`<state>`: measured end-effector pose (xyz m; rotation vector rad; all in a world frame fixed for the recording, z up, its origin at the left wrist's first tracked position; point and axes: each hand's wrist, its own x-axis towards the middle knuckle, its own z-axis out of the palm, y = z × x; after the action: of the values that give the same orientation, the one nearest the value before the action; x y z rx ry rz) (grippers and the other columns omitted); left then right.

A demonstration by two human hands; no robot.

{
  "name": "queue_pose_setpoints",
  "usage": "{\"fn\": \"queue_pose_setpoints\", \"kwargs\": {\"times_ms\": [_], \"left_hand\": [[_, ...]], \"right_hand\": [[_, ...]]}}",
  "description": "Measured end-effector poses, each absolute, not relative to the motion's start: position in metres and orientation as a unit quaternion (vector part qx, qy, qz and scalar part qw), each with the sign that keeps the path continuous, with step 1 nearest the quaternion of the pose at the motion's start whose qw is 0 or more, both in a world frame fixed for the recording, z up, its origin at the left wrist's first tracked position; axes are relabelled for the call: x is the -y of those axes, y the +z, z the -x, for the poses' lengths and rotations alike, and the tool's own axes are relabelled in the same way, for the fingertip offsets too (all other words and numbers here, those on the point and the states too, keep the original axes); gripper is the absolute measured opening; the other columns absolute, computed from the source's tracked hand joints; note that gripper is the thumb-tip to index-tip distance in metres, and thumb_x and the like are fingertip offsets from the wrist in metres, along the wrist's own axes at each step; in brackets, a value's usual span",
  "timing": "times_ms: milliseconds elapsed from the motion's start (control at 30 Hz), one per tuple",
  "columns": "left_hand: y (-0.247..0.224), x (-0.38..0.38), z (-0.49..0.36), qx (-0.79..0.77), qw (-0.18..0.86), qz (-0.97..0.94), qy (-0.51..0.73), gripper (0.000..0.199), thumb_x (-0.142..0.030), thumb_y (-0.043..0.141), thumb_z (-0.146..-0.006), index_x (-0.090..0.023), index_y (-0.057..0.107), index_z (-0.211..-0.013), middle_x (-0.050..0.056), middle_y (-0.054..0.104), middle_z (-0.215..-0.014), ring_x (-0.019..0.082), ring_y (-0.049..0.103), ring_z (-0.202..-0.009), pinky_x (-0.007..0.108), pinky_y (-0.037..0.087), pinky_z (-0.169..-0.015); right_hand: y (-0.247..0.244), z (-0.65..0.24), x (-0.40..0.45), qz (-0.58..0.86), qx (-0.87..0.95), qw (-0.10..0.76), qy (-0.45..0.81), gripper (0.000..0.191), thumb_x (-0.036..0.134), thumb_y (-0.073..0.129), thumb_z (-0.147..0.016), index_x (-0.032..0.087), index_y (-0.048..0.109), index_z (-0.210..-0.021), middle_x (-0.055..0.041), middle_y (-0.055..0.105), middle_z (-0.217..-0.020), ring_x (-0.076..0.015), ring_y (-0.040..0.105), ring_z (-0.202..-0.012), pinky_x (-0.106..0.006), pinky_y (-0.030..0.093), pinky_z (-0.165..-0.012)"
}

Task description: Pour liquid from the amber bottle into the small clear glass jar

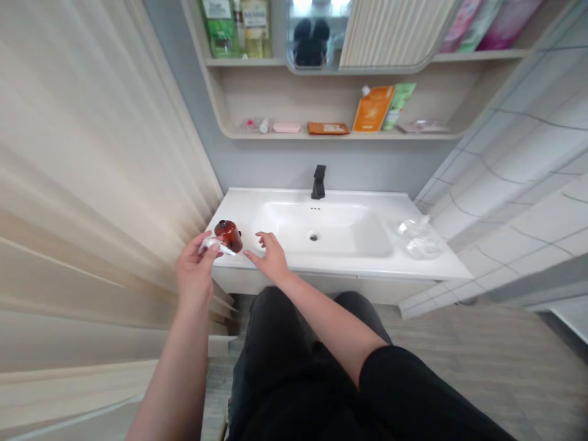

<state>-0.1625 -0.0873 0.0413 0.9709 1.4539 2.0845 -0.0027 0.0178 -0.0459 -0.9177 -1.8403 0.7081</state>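
Observation:
My left hand [197, 257] holds a small white tapered tube-like piece [219, 246] between thumb and fingers, its narrow end pointing right. Whether it is a tube or a nozzle, I cannot tell. Just behind it, on the left end of the white washbasin counter [245, 199], stands an amber-brown bottle [231, 234] with a dark, narrow neck. The white piece and my fingers hide part of the bottle's front. My right hand [272, 256] hovers by the basin's left front edge, right of the bottle, fingers apart and nothing in them.
A black faucet [318, 182] rises behind the basin. Crumpled clear plastic [422, 239] lies on the counter's right end. Above, a wall shelf [285, 136] carries an orange pouch [373, 109], a green tube [399, 105] and small packets. A pale curtain [92, 153] hangs close on the left.

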Motion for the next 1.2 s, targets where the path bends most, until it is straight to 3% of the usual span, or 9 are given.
{"fn": "queue_pose_setpoints", "kwargs": {"times_ms": [133, 300, 400, 500, 567, 633, 867, 1000, 1200], "left_hand": [[0.033, 0.065, 0.112, -0.499, 0.283, -0.383, 0.724, 0.054, -0.044, 0.096, -0.075, -0.019, 0.079, -0.121, 0.01, 0.083, -0.107, 0.022, 0.08, -0.095, 0.031, 0.065, -0.079], [0.026, 0.04, 0.042, -0.469, 0.336, -0.423, 0.699, 0.055, -0.045, 0.095, -0.077, -0.019, 0.078, -0.122, 0.012, 0.084, -0.108, 0.023, 0.08, -0.097, 0.031, 0.063, -0.078], [0.024, 0.031, -0.001, -0.45, 0.37, -0.443, 0.681, 0.055, -0.046, 0.095, -0.076, -0.019, 0.078, -0.12, 0.012, 0.084, -0.108, 0.024, 0.08, -0.097, 0.032, 0.062, -0.079], [0.024, 0.028, -0.035, -0.439, 0.403, -0.459, 0.659, 0.056, -0.047, 0.095, -0.075, -0.018, 0.078, -0.12, 0.012, 0.084, -0.107, 0.024, 0.08, -0.097, 0.033, 0.062, -0.08], [0.026, 0.027, -0.05, -0.437, 0.415, -0.471, 0.644, 0.057, -0.049, 0.095, -0.075, -0.018, 0.078, -0.12, 0.013, 0.085, -0.107, 0.024, 0.08, -0.096, 0.033, 0.061, -0.079], [0.027, 0.028, -0.058, -0.436, 0.419, -0.488, 0.629, 0.058, -0.051, 0.095, -0.074, -0.018, 0.078, -0.12, 0.013, 0.085, -0.108, 0.024, 0.08, -0.095, 0.034, 0.061, -0.079], [0.036, 0.033, -0.062, -0.418, 0.419, -0.539, 0.599, 0.059, -0.052, 0.094, -0.078, -0.02, 0.076, -0.123, 0.014, 0.085, -0.11, 0.026, 0.081, -0.102, 0.04, 0.061, -0.09], [0.047, 0.032, -0.059, -0.411, 0.405, -0.544, 0.609, 0.06, -0.05, 0.094, -0.078, -0.022, 0.069, -0.125, 0.012, 0.085, -0.109, 0.025, 0.081, -0.099, 0.039, 0.061, -0.089], [0.072, 0.028, -0.063, -0.385, 0.392, -0.547, 0.631, 0.052, -0.047, 0.092, -0.081, -0.022, 0.067, -0.119, 0.012, 0.085, -0.11, 0.025, 0.081, -0.102, 0.039, 0.062, -0.091]], "right_hand": [[-0.055, -0.15, -0.001, 0.43, 0.715, 0.513, 0.203, 0.029, 0.043, 0.072, -0.096, 0.023, 0.068, -0.118, -0.0025, 0.066, -0.095, -0.0224, 0.064, -0.087, -0.037, 0.055, -0.084], [-0.058, -0.349, -0.006, 0.611, 0.547, 0.57, 0.049, 0.029, 0.052, 0.068, -0.095, 0.024, 0.06, -0.094, 0.0016, 0.057, -0.079, -0.0215, 0.057, -0.076, -0.039, 0.052, -0.083], [-0.056, -0.433, -0.019, 0.675, 0.479, 0.56, -0.041, 0.048, 0.06, 0.074, -0.086, 0.021, 0.063, -0.112, -0.009, 0.069, -0.104, -0.0295, 0.064, -0.099, -0.049, 0.053, -0.101], [-0.058, -0.478, -0.039, 0.718, 0.462, 0.52, -0.032, 0.092, 0.065, 0.086, -0.072, 0.012, 0.056, -0.141, -0.0268, 0.065, -0.142, -0.0402, 0.06, -0.131, -0.057, 0.047, -0.117], [-0.061, -0.492, -0.053, 0.728, 0.472, 0.497, 0.017, 0.11, 0.064, 0.09, -0.067, 0.008, 0.049, -0.152, -0.0318, 0.059, -0.153, -0.0423, 0.058, -0.14, -0.056, 0.047, -0.119], [-0.063, -0.496, -0.066, 0.734, 0.479, 0.479, 0.058, 0.114, 0.061, 0.091, -0.067, 0.008, 0.047, -0.157, -0.0315, 0.061, -0.153, -0.0422, 0.06, -0.14, -0.054, 0.05, -0.117], [-0.06, -0.485, -0.086, 0.748, 0.474, 0.459, 0.075, 0.083, 0.059, 0.09, -0.067, 0.016, 0.067, -0.135, -0.0236, 0.075, -0.133, -0.0415, 0.069, -0.123, -0.056, 0.054, -0.11], [-0.053, -0.452, -0.077, 0.687, 0.532, 0.475, 0.137, 0.081, 0.057, 0.092, -0.066, 0.019, 0.07, -0.134, -0.0188, 0.076, -0.133, -0.0372, 0.071, -0.118, -0.053, 0.059, -0.104], [-0.033, -0.361, -0.036, 0.492, 0.612, 0.519, 0.337, 0.086, 0.057, 0.097, -0.065, 0.022, 0.071, -0.14, -0.0137, 0.073, -0.139, -0.0323, 0.069, -0.123, -0.045, 0.066, -0.091]]}}
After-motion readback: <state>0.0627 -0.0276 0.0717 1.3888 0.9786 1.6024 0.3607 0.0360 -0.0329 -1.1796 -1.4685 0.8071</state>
